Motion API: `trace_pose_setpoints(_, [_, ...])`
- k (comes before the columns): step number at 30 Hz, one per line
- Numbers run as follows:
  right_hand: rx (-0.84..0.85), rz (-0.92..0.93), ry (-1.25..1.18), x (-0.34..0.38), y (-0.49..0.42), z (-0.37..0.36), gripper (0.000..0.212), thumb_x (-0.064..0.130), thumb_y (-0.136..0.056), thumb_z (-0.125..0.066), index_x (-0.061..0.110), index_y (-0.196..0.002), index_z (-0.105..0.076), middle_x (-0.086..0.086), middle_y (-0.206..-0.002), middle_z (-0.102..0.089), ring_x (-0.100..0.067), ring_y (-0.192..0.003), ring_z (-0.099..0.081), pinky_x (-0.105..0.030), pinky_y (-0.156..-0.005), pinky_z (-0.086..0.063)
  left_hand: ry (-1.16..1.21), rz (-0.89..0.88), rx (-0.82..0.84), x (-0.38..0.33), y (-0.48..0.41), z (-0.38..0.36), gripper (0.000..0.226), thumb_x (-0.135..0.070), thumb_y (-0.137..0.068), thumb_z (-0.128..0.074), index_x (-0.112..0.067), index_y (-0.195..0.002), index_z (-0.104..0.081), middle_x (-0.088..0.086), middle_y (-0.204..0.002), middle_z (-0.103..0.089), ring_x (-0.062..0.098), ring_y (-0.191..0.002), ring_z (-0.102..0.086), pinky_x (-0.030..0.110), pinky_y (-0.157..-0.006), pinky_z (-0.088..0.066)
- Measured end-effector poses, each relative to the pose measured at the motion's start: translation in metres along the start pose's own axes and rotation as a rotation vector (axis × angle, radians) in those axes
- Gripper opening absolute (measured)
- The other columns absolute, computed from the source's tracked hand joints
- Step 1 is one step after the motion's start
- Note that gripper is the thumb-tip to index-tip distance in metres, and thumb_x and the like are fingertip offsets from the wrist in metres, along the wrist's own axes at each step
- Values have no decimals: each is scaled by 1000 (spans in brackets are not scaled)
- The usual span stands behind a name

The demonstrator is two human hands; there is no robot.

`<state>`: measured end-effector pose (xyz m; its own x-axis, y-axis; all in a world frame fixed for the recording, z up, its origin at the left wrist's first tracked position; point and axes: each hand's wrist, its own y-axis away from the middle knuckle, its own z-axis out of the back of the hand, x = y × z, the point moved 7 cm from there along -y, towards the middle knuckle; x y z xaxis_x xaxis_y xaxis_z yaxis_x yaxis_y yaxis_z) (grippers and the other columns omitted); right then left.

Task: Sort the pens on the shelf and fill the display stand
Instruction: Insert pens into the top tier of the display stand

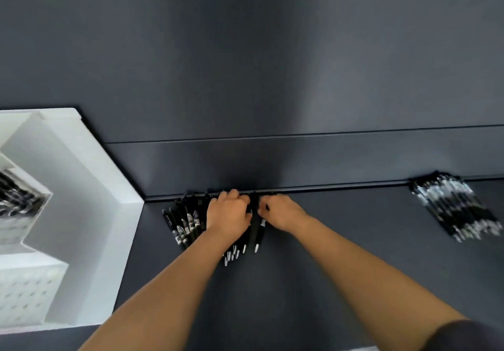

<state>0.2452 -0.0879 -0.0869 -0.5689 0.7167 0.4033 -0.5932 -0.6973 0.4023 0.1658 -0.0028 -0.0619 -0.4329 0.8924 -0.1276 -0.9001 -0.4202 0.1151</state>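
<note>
L hand (227, 213) & R hand (282, 211) are reaching into pens (188, 225) on shelf (381, 214).
Both are gripping pens w/ curled fingers.

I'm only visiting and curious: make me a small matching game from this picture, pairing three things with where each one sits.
Things:
1. white display stand
2. loose black pens
3. second pen pile

Places:
A. far right, by the back rail
B. mid-shelf, under the left hand and right hand
C. left edge of the view

Pairs: 1-C, 2-B, 3-A
</note>
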Motion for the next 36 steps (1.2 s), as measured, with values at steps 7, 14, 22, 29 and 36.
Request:
trace_pose_setpoints(7, [-106,-130,35,-10,12,8,35,13,-86,-53,16,-119,-43,-15,-114,-55,-36,-100,-57,-36,-72,-44,-52,5,-31,-17,-21,-7,47,-45,-87,-55,-15,-122,-52,5,-123,-48,26,-116,-44,38,-93,-36])
trace_pose_setpoints(14, [-226,-267,-274,-34,24,16,74,11,-82,-53,23,-147,-19,-13,-106,-61,-32,-99,-59,-39,-74,-50,6,0,-36,-31,-25,-17,38,-38,-90,-51,-11,-117,-54,6,-120,-50,26,-114,-45,36,-91,-36])
trace_pose_setpoints(22, [-351,-204,-595,-27,44,36,45,5,-88,-48,20,-129,-40,-2,-70,-52,-26,-75,-57,-42,-75,-52,516,-13,16,-32,-21,16,23,-27,-96,-48,-10,-112,-48,13,-100,-65,29,-95,-61,37,-81,-45])
trace_pose_setpoints(29, [-284,-86,-894,22,64,51,41,-3,-93,-41,27,-119,-34,-5,-85,-52,-16,-67,-61,-32,-63,-59,916,-29,-24,-18,7,54,25,-9,-97,-43,-7,-122,-41,10,-101,-54,19,-70,-55,36,-71,-50])
trace_pose_setpoints(36, [-328,100,-810,76,107,49,14,29,-99,-43,26,-113,-45,2,-86,-53,-12,-58,-59,-25,-48,-52,932,-40,-213,11,76,92,22,-19,-98,-43,-15,-119,-47,-3,-84,-56,7,-73,-52,7,-59,-37])
